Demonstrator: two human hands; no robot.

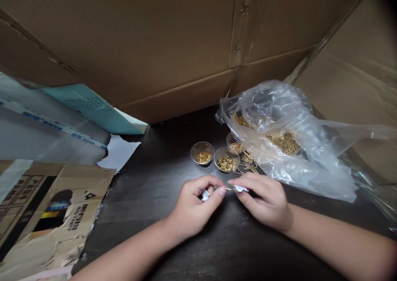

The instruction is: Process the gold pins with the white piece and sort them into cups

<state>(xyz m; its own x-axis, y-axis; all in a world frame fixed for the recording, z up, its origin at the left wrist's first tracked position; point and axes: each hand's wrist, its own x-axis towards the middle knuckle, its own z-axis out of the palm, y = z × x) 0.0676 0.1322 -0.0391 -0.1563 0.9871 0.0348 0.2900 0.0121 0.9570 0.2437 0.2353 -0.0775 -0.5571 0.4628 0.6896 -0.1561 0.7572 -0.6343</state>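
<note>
Over the dark worktop (145,206), the left hand (194,204) pinches a white plastic piece (205,195); a thin brass pin (228,188), light and likely slippery, juts from a second piece (240,188) pinched in the right hand (263,202), best taken near its base.

MATERIALS LOG | slim gold-coloured metal pins (226,163): shiny, smooth | small round clear cups (202,152): smooth, glossy (glass or plastic, cannot tell) | thin clear plastic bag (279,107): crinkled, glossy | small white plastic pieces (240,188): smooth | dark brown wood-grain tabletop (149,202): low sheen | brown corrugated cardboard sheet (124,45): matt paper
</note>
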